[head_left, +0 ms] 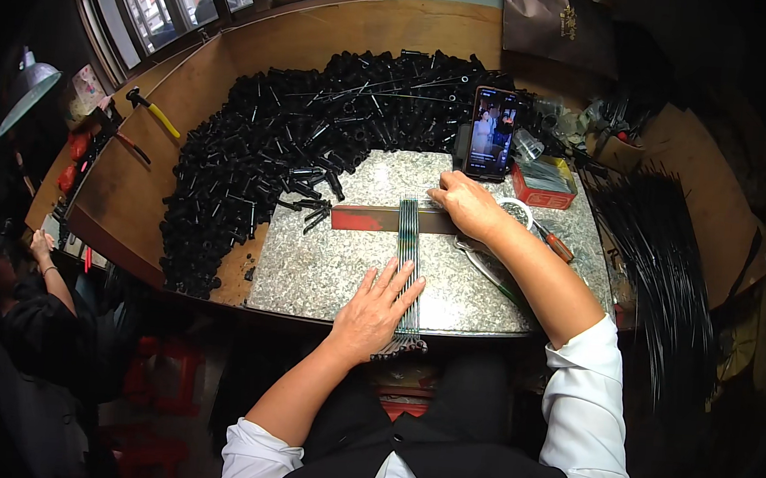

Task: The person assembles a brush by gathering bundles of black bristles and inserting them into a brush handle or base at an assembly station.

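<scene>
A row of thin dark metal rods lies side by side on a speckled stone slab, crossing a flat bar with a reddish left end. My left hand rests flat on the rods' near part, fingers stretched out and spread. Below that hand, the rods' knobbed ends stick out past the slab's front edge. My right hand is over the bar's right part, in front of the phone. Its fingers are curled in, and whatever they may hold is hidden.
Black plastic tubular pieces are heaped behind and left of the slab. Pliers and a screwdriver lie by my right forearm, near a red box. Long black rods hang at right. Another person sits at far left.
</scene>
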`<action>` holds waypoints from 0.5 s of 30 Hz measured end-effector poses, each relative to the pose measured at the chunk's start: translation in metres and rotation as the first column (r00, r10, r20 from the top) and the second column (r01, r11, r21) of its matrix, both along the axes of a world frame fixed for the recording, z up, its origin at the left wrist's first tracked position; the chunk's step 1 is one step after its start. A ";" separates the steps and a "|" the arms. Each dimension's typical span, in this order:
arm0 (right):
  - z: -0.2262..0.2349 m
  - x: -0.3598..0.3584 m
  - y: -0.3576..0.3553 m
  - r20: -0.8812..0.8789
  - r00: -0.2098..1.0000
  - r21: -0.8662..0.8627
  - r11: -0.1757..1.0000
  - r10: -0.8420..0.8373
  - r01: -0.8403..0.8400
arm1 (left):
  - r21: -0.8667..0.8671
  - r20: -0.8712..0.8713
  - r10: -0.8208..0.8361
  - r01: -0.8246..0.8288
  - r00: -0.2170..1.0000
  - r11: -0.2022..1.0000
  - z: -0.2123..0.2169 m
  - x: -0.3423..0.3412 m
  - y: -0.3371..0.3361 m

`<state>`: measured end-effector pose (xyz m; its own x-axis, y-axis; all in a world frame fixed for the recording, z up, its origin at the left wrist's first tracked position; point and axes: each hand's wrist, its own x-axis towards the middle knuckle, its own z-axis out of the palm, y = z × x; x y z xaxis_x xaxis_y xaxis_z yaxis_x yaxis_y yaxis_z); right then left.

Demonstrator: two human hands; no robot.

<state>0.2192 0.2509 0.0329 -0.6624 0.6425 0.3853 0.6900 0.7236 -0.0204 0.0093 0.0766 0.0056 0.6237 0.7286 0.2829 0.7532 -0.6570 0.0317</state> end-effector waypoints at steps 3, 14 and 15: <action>0.003 -0.004 -0.002 0.021 1.000 -0.024 1.000 -0.005 0.005 | 0.012 -0.014 0.003 -0.003 1.000 1.000 0.000 0.001 0.000; 0.015 0.011 -0.009 -0.182 0.982 0.053 0.997 0.057 -0.048 | -0.003 0.000 0.007 -0.007 1.000 1.000 -0.002 -0.002 0.000; 0.018 0.024 -0.007 -0.170 0.986 0.102 0.995 0.003 0.015 | 0.003 -0.001 0.005 -0.005 1.000 1.000 -0.001 -0.002 0.000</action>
<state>0.2433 0.2438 0.0507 -0.5782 0.5973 0.5558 0.6872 0.7237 -0.0629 0.0073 0.0765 0.0041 0.6207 0.7306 0.2845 0.7563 -0.6536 0.0285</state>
